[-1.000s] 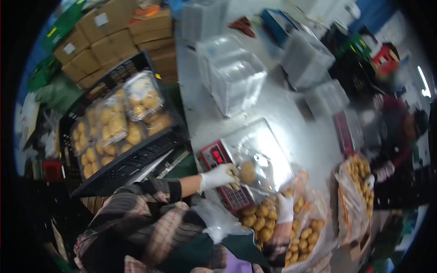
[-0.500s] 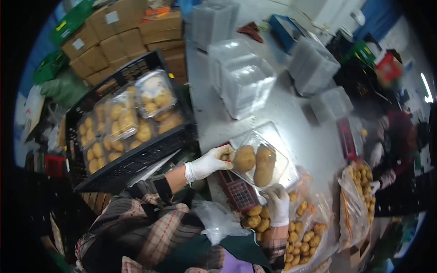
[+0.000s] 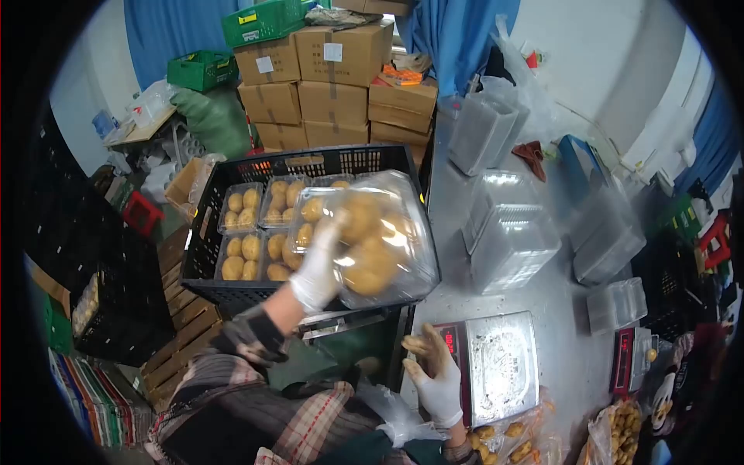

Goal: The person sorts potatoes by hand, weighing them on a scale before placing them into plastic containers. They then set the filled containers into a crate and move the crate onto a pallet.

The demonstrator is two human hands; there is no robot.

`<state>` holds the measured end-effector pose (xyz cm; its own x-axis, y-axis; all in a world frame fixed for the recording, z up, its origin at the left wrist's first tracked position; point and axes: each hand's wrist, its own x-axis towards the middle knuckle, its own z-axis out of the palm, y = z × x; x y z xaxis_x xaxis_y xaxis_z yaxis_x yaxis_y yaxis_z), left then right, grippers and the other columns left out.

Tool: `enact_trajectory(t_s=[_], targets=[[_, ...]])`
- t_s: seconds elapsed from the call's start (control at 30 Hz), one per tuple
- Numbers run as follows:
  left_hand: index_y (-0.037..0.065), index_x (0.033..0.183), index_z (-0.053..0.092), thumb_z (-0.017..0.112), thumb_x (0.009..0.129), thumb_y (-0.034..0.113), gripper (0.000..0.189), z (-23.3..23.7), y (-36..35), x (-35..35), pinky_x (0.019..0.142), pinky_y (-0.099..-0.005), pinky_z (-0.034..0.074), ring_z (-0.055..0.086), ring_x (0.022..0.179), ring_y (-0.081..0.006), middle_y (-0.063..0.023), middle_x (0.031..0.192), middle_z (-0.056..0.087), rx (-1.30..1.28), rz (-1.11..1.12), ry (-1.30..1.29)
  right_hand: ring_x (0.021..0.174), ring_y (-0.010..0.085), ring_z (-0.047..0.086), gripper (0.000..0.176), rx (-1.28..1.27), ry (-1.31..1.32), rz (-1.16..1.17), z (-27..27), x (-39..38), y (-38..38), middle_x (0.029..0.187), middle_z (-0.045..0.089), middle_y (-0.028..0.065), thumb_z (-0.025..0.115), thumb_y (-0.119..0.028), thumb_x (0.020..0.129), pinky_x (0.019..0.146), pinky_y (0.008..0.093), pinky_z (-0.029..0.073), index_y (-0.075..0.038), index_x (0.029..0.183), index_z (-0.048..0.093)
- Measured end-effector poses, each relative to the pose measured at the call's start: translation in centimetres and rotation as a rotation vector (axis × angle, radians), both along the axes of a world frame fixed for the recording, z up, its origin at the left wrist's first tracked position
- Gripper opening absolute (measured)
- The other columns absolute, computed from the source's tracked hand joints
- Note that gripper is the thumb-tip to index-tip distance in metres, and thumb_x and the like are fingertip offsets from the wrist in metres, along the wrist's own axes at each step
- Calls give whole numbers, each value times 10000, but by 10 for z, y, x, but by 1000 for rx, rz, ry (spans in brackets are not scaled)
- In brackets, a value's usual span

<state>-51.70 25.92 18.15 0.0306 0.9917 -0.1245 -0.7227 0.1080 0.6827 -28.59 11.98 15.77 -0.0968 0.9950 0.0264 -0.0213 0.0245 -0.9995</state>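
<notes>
My left hand, in a white glove, grips a clear plastic box of potatoes by its left side, raised over the right part of a black crate. The box and fingertips are blurred by motion. Inside the crate stand several clear boxes of potatoes. My right hand, also gloved and stained at the fingers, is held with fingers spread and nothing in it, beside the scale. The scale's steel plate is bare, and its red display shows at the left.
Stacks of clear empty boxes stand on the metal table. Cardboard cartons are piled behind the crate. Bags of potatoes lie at the lower right. A co-worker's sleeve shows at the right edge.
The box of potatoes has left the scale and moved left over the crate in my left hand. My right hand has come away from it and opened. The view has swung left.
</notes>
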Motion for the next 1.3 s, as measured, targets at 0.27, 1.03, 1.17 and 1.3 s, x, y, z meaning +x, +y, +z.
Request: enact_trajectory(t_s=[0.27,1.03,1.17,1.3], targets=[[39,1271,520,542,913,545,621,2,47,-225,914,-423,531,622,1076,-271,-166,1216,592,-149,78,242,837,176,661,305,-320,38,-462,-62,70,-46,970,675,174,522,-66,950,770,264,525,115,1195,518],[53,1125,649,522,921,307,350,-90,180,321,852,-435,474,602,1000,-403,-219,1030,656,1071,-152,1668,941,373,643,347,-410,-442,-628,-133,58,-166,997,666,227,539,-266,919,828,424,500,-37,1174,597],[44,1010,702,610,879,238,251,-82,203,319,823,-340,483,663,901,-271,-147,945,701,1004,-155,1595,886,290,673,331,-435,-377,-1061,-180,60,-258,978,688,195,584,-247,919,796,356,512,-3,1141,616],[2,866,673,686,833,88,93,-109,277,321,701,-222,434,516,744,-64,35,778,625,898,-452,1278,870,144,636,267,-553,18,-1380,-183,45,-321,971,692,131,563,-131,942,788,266,502,63,1121,606]])
